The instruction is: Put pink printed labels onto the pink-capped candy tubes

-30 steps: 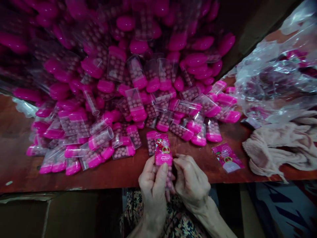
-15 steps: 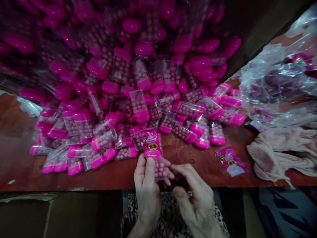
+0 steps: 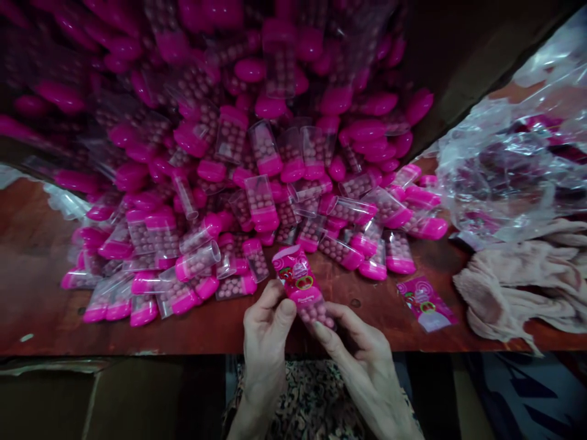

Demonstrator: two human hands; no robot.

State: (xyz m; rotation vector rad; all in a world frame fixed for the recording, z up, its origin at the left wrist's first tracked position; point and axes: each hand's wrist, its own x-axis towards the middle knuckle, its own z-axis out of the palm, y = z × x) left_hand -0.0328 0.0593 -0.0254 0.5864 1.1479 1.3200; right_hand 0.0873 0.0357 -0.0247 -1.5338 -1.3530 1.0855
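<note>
Near the table's front edge, both hands hold one candy container (image 3: 303, 287), a clear case of pink balls with a printed pink sleeve around its upper part. My left hand (image 3: 270, 330) grips its left side, thumb on the front. My right hand (image 3: 355, 345) pinches the lower right end between thumb and fingers. The container leans, its top toward the left. Just beyond the hands lies a large heap of similar containers (image 3: 261, 205), clear with bright pink caps and pink balls inside. Flat to the right of my right hand is a loose printed pink sleeve (image 3: 426, 302).
A crumpled light cloth or glove (image 3: 513, 287) lies at the right of the reddish-brown table (image 3: 32, 256). Behind it are clear plastic bags (image 3: 499, 165) with pink pieces inside. The heap spills from a dark, open-fronted box (image 3: 452, 55).
My right hand has moved in and now grips the lower end of the container. The container has tilted and shifted slightly right. The whole view has shifted a little.
</note>
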